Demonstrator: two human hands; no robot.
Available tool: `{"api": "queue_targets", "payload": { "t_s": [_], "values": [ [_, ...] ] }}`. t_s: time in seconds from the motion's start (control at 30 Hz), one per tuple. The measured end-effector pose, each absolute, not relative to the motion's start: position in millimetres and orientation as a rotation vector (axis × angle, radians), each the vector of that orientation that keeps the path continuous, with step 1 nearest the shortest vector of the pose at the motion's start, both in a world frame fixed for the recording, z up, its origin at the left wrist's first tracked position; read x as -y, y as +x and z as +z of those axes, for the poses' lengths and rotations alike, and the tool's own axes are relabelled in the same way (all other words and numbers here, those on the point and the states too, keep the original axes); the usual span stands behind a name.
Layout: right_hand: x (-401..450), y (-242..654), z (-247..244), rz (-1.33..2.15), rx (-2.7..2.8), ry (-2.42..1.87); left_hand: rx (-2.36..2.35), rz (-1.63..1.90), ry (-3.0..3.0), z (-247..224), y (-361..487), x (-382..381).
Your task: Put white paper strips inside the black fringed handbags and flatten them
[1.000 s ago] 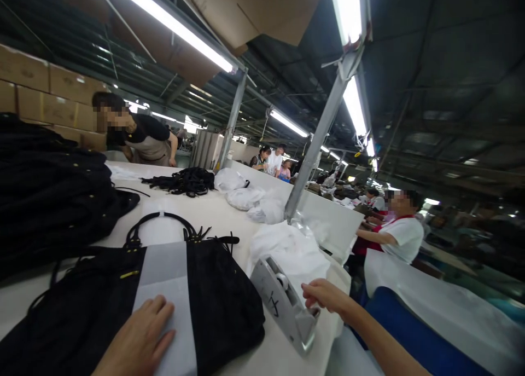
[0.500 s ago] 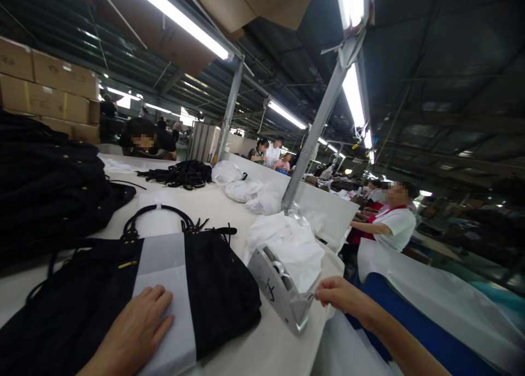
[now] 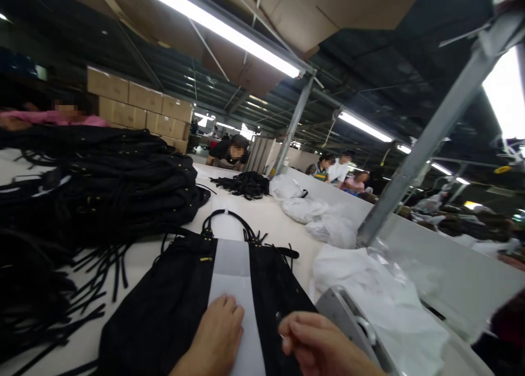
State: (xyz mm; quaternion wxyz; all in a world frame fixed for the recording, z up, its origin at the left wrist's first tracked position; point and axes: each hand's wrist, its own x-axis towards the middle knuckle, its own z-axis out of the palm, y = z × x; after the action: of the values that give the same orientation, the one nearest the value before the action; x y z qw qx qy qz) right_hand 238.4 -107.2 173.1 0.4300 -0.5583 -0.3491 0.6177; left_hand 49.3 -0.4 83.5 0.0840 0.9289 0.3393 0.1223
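Head view: on the white desk (image 3: 287, 223), the black fabric handbag (image 3: 164, 305) lies at seven o'clock, pale paper band (image 3: 233, 258) laid across, no fastening visible; beside it, grey tape dispenser (image 3: 342, 313), five o'clock. Left hand (image 3: 219, 332) rests spread on band; right hand (image 3: 320, 337) curls narrowly, contents unclear.

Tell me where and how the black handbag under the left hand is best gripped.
Probably by the top of its arched handle, fingers coming down from above: the loop extends beyond the upper edge of the handbag, away from the left hand resting on the white strip.
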Motion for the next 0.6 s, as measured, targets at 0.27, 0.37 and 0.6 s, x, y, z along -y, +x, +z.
{"api": "queue_targets", "payload": {
  "t_s": [0.27,0.37,0.6],
  "values": [
    [-51.6,173.9,117.6,1.528,0.843,-1.490,-0.954,0.260,2.719,63.1,59.9,-21.4],
    [-63.6,180.6,98.0,1.495,0.884,-1.526,-0.948,0.480,2.770,25.2,66.7,-35.0],
    [-63.5,186.7,84.1,1.356,1.130,-1.577,-0.954,0.456,2.755,-3.2,76.8,-45.3]
  ]
}}
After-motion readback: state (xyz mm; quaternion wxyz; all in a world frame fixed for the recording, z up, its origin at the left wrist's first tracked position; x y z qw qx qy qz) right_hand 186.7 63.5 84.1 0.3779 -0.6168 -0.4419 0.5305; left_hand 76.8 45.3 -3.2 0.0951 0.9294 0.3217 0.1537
